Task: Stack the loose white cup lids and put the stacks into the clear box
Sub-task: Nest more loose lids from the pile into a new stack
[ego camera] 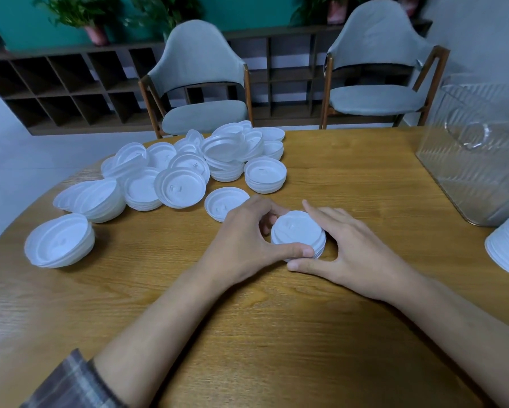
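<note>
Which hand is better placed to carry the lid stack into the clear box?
Right, probably. The right hand rests against the stack on the side nearer the clear box, far right; the left hand must cross.

the round wooden table (247, 334) has a yellow-brown top with dark grain lines and a smooth finish of low sheen, paler where light falls on it. the loose white cup lids (180, 187) heaped at the far left are thin moulded plastic, faintly see-through at the rims, smooth and dull satin. the small stack of white lids (297, 231) near the middle is the same plastic, its side showing fine layered edges. the clear box (471, 172) at the right is glossy transparent plastic with ribbed, slanted grooves in its walls. the grey padded chairs (200, 57) beyond the table wear matt cloth on brown wood frames with a slight shine. the checked sleeve (67, 384) at the near left is soft matt cloth.
</note>
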A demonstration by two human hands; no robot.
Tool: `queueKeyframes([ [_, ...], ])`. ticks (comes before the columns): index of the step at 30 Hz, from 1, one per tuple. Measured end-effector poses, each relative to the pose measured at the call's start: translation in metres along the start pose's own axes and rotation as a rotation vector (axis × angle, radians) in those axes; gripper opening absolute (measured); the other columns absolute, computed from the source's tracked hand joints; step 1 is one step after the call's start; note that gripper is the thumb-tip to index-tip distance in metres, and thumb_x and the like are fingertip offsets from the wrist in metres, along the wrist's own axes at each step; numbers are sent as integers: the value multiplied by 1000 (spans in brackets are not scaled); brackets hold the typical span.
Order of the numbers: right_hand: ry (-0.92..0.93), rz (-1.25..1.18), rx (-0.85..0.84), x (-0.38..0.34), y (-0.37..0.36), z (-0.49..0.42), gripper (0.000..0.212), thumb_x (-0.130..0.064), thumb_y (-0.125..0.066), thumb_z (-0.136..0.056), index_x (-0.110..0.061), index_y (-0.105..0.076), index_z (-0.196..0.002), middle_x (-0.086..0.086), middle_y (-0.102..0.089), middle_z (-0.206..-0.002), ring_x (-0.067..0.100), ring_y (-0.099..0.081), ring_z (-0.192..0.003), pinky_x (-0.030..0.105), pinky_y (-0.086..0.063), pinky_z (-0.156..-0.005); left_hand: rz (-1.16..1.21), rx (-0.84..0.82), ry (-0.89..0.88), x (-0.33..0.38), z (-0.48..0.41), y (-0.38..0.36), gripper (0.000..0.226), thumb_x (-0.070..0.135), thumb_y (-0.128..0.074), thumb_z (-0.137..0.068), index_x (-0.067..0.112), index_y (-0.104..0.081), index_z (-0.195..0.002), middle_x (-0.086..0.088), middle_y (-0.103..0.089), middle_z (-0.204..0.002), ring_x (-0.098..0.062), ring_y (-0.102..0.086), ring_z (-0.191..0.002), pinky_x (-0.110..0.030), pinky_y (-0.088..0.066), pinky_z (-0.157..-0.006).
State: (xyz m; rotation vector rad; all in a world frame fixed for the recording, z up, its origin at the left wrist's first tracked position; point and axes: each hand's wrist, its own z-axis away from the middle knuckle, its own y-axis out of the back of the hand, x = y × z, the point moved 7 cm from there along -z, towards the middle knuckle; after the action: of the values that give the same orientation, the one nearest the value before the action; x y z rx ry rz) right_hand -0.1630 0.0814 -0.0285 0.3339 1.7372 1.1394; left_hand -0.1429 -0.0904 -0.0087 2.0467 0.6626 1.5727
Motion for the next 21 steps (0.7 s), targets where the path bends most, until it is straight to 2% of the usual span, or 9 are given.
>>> queueKeyframes([
  [3,-1,0,7,0,2,1,114,-81,-62,-74,-31,-17,-166,-25,-32,-160,-11,-18,-144,18,-18,-114,6,-42,-29,-1,0,4,50,57,-90,-71,34,-76,-113,13,-67,-98,-8,-62,-88,-17,-48,-77],
  [6,-6,6,23,-1,2,1,110,-79,-61,-75,-31,-21,-165,-26,-34,-157,-12,-20,-142,16,-17,-112,-15,42,-61,-8,-4,27,26,44,-76,-94,28,-77,-114,11,-71,-94,-8,-64,-90,-12,-42,-76],
  [10,-5,-11,51,1,2,2,104,-77,-66,-77,-32,-30,-163,-28,-42,-148,-9,-29,-140,19,-25,-113,-323,177,-127,-18,-8,50,20,29,-78,-91,23,-76,-110,12,-68,-95,-5,-63,-92,-28,-50,-82],
  [13,-14,-24,57,1,3,2,101,-77,-68,-76,-40,-29,-162,-34,-39,-142,-13,-27,-137,21,-25,-113,-466,197,-75,-27,-10,56,31,33,-81,-87,26,-74,-117,11,-65,-107,-13,-62,-101,-33,-50,-78],
  [16,-12,-41,59,2,3,4,97,-78,-69,-74,-47,-31,-157,-35,-37,-142,-12,-29,-135,24,-28,-113,-550,166,13,-38,-12,60,37,35,-80,-86,25,-73,-121,6,-66,-119,-21,-62,-110,-41,-53,-83],
  [18,-18,-54,62,2,3,4,90,-78,-71,-73,-49,-36,-151,-31,-42,-140,-7,-37,-132,26,-33,-109,-579,140,27,-38,-12,59,24,30,-77,-90,23,-76,-113,5,-71,-112,-24,-67,-105,-44,-54,-84],
  [21,-1,-58,73,1,4,4,81,-74,-73,-75,-46,-43,-145,-31,-47,-135,-8,-42,-126,17,-33,-100,-608,141,-12,-31,-11,56,9,23,-72,-93,21,-76,-101,4,-76,-99,-26,-71,-96,-44,-52,-84],
])
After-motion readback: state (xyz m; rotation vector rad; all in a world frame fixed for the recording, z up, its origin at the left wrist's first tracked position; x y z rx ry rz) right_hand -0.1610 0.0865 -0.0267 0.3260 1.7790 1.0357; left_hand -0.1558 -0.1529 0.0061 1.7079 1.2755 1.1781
